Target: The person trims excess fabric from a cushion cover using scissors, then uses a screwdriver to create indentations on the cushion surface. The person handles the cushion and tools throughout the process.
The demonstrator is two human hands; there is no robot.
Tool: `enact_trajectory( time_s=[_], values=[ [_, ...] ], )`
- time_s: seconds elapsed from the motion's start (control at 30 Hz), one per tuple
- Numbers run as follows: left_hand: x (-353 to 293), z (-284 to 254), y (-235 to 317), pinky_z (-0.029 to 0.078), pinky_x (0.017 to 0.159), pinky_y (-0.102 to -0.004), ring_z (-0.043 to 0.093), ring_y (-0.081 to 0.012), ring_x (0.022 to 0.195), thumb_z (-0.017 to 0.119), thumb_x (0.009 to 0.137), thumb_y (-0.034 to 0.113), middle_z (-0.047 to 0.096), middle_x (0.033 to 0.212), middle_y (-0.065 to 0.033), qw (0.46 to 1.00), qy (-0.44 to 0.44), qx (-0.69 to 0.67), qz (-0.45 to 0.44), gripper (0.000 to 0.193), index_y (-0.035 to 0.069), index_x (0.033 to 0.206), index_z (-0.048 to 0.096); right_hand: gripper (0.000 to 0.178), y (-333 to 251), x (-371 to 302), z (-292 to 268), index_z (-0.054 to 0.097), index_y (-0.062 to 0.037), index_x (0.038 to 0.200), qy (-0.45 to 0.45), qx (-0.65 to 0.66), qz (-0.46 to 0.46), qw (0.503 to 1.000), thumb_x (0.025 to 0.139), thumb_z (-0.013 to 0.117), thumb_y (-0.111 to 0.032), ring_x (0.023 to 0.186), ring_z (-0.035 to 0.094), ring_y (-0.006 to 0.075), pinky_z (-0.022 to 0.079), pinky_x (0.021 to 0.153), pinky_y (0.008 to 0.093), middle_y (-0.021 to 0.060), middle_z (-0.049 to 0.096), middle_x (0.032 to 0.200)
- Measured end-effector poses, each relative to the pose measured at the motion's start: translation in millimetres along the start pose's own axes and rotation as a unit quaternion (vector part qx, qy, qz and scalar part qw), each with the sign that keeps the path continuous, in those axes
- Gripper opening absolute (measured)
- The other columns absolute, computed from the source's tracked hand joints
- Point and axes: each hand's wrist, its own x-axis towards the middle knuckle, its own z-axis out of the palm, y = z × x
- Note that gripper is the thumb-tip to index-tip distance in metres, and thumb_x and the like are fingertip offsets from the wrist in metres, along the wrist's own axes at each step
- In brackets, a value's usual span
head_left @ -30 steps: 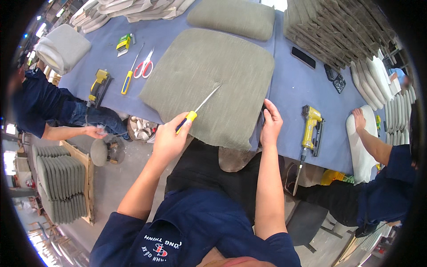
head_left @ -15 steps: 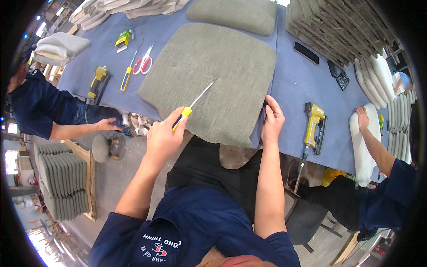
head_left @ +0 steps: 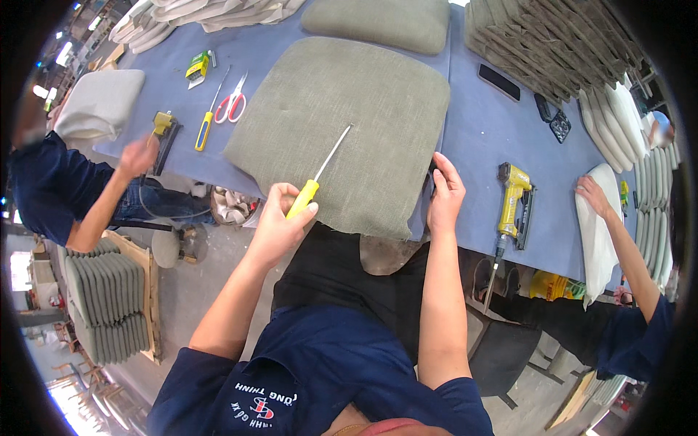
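Note:
A grey-green upholstered seat cushion [head_left: 342, 94] lies before me, its near edge overhanging the table. My left hand [head_left: 282, 227] is closed around the yellow handle of a screwdriver [head_left: 333, 155]. The slim metal shaft slants away to the right, and its tip touches the cushion's top near the middle. At the cushion's right side my right hand [head_left: 446, 195] grips the edge between curved fingers and thumb. Some of those fingertips are hidden by the edge. Red-handled scissors [head_left: 232, 107] and another yellow-handled tool [head_left: 206, 128] rest left of the cushion.
A yellow staple gun [head_left: 515, 207] lies to the right, a phone [head_left: 499, 82] beyond it. Stacked grey-green covers [head_left: 545, 51] stand at the far right. At left a co-worker's hand [head_left: 138, 156] is at another staple gun [head_left: 166, 134]; at right another person handles a white piece [head_left: 598, 225].
My left hand has turned the handle and shifted slightly down; the tip stays near the same spot. The left co-worker's hand has risen to the staple gun. My right hand has barely moved.

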Motion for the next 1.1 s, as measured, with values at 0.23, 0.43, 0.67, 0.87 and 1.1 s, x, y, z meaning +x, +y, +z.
enact_trajectory(
  time_s=[0.23,0.43,0.67,0.87,1.1],
  values=[
    [2.4,-6.1,4.7,0.047,0.057,-0.0240,0.064,-0.0092,0.069,0.063,0.113,0.030,0.072,0.093,-0.0051,0.995,-0.030,-0.044,-0.085,0.026,0.004,0.116,0.067,0.037,2.8,0.6,-3.7,0.070,0.0061,0.139,0.006,0.001,0.005,1.000,0.103,0.060,0.004,0.134,0.066,0.0229,0.047,0.118,0.0357,0.0148,0.072,0.141],
    [-4.2,1.1,20.2,0.049,0.050,-0.0257,0.064,-0.0106,0.069,0.059,0.115,0.029,0.070,0.098,-0.0081,0.990,-0.037,-0.074,-0.112,0.032,0.000,0.125,0.064,0.038,4.7,0.2,-4.6,0.069,0.0060,0.140,0.000,-0.001,-0.003,1.000,0.104,0.060,0.003,0.134,0.065,0.0236,0.046,0.119,0.0364,0.0155,0.072,0.141],
    [9.9,-17.3,-24.0,0.040,0.040,-0.0207,0.056,-0.0096,0.062,0.044,0.120,0.037,0.062,0.101,-0.0114,0.638,-0.184,-0.669,-0.333,0.050,0.002,0.156,0.045,0.037,3.7,0.5,-4.2,0.069,0.0063,0.140,0.000,-0.003,-0.010,1.000,0.104,0.059,0.002,0.135,0.065,0.0243,0.046,0.119,0.0367,0.0160,0.072,0.141],
    [-2.9,-9.9,-50.0,0.039,0.042,-0.0268,0.054,-0.0135,0.058,0.034,0.122,0.039,0.060,0.098,-0.0115,0.504,-0.280,-0.787,-0.220,0.052,0.002,0.157,0.045,0.037,0.5,0.4,1.8,0.069,0.0059,0.140,-0.004,0.005,0.002,1.000,0.105,0.058,0.002,0.135,0.065,0.0233,0.046,0.119,0.0364,0.0160,0.071,0.142],
    [6.0,-55.3,-20.1,0.049,0.070,-0.0346,0.059,-0.0162,0.076,0.076,0.098,0.012,0.065,0.085,-0.0069,0.960,0.130,0.190,0.162,0.021,0.002,0.112,0.063,0.037,2.3,0.0,-9.3,0.069,0.0059,0.140,0.014,0.004,-0.003,1.000,0.104,0.059,0.002,0.135,0.065,0.0236,0.046,0.119,0.0363,0.0159,0.072,0.141]
  ],
)
